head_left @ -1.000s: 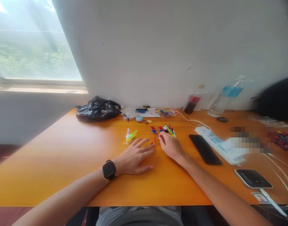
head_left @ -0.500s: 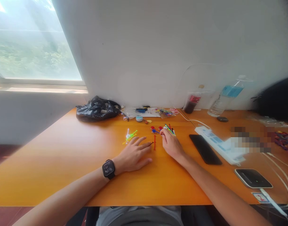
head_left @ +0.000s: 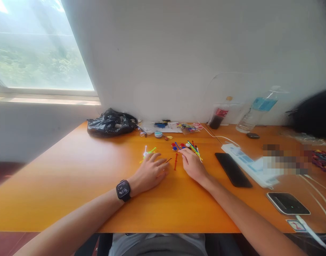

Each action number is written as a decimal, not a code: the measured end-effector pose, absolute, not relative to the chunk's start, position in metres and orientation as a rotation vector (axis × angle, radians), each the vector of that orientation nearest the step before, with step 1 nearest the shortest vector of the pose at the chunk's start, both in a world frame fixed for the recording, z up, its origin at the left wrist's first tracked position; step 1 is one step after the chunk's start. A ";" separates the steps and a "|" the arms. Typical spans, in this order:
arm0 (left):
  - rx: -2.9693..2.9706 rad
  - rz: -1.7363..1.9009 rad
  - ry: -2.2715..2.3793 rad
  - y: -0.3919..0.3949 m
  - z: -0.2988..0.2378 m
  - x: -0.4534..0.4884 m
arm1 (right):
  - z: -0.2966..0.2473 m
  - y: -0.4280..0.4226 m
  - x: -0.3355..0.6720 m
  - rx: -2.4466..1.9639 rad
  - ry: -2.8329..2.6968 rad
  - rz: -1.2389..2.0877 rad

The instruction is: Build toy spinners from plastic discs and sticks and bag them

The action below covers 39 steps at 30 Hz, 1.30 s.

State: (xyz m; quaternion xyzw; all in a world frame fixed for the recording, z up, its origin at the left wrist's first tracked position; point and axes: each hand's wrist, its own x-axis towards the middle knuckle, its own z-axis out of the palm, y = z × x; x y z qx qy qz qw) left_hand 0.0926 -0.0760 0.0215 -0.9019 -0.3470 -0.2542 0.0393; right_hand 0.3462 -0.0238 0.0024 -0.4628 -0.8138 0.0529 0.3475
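My left hand, with a black watch on its wrist, rests low over the table, fingers apart and loosely bent. A thin dark stick lies by its fingertips; whether they touch it I cannot tell. White, green and yellow plastic pieces sit just beyond that hand, partly covered. My right hand pinches the end of a blue plastic stick. Between the hands lies a red arrow-like stick. Red discs and a bundle of coloured sticks are beyond the right hand.
Along the wall are a black plastic bag, a small round tin, a cola bottle and a water bottle. To the right lie a phone, a white power strip and a cabled device.
The blue stick in my right hand has swung from pointing left to pointing up and away. My left fingers have bent and drawn back slightly. The red stick is tilted a little.
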 end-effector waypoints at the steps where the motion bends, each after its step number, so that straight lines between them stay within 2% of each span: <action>1: -2.785 -0.770 -1.041 -0.076 0.022 0.093 | 0.002 -0.023 0.346 -1.183 -2.104 0.151; 7: -2.822 -0.723 -1.046 -0.075 0.023 0.092 | 0.002 -0.021 0.347 -1.165 -2.083 0.188; 15: -2.565 -0.874 -1.380 -0.063 0.012 0.086 | 0.001 -0.022 0.347 -1.208 -2.106 0.182; 20: -2.527 -0.844 -1.515 -0.056 0.003 0.079 | 0.002 -0.022 0.348 -1.230 -2.101 0.159; 28: -2.598 -0.949 -1.475 -0.044 0.003 0.066 | 0.002 -0.022 0.348 -1.270 -2.141 0.148; 39: -2.484 -0.907 -1.542 -0.045 0.007 0.061 | 0.003 -0.022 0.348 -1.253 -2.158 0.164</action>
